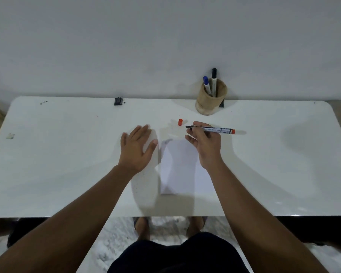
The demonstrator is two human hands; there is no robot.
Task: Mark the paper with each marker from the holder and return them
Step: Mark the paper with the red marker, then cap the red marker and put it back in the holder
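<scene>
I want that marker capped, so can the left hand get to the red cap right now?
Probably yes: the left hand is open and empty, and only bare table lies between it and the red cap.

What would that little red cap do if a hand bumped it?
The red cap is small and looks light, so it would probably skid easily on the glossy table. It stands on end; knocked over, its round shape would likely roll.

worktop [67, 164]: glossy white, a few dark specks
paper [179, 166]: plain white
held marker [215, 130]: white barrel, dark print, red end, dark tip
loose cap [180, 122]: red
holder [211, 99]: tan, woven look
markers in holder: blue cap [205, 79], black cap [214, 72]
wall [165, 36]: pale grey
floor [116, 239]: mottled white and grey
</scene>
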